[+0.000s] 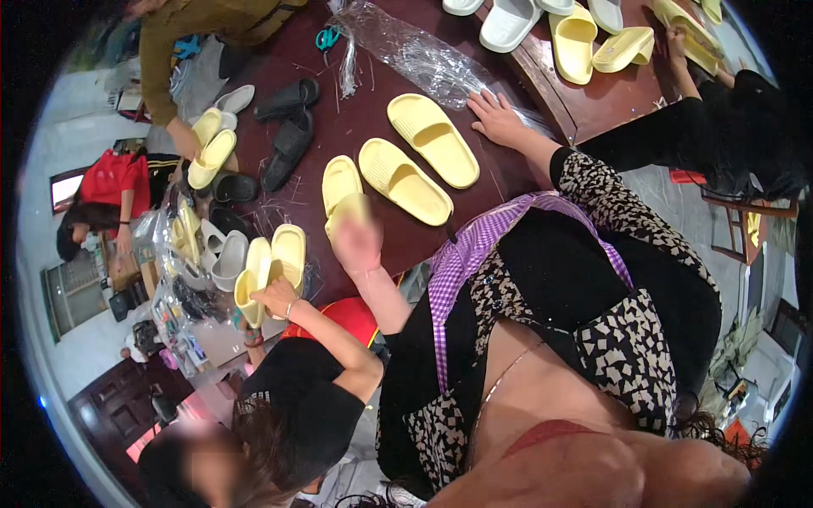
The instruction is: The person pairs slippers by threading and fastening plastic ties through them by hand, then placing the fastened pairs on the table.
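My left hand (357,241), partly blurred, closes on one end of a yellow slide sandal (340,179) and hides part of it. A second yellow slide (406,182) lies on the dark red table just to its right. Beyond that one rests a yellow slide sandal (434,140), larger in view. My right hand (500,118) lies with its fingers spread on the end of a long stack of clear plastic bags (415,55). No shoe is in that hand.
Teal-handled scissors (326,38) and white strings (348,68) lie by the bags. Black slides (290,148) sit to the left. Co-workers around the dark red table (356,118) handle yellow slides (288,254). White and yellow slides (574,42) stand at the far right.
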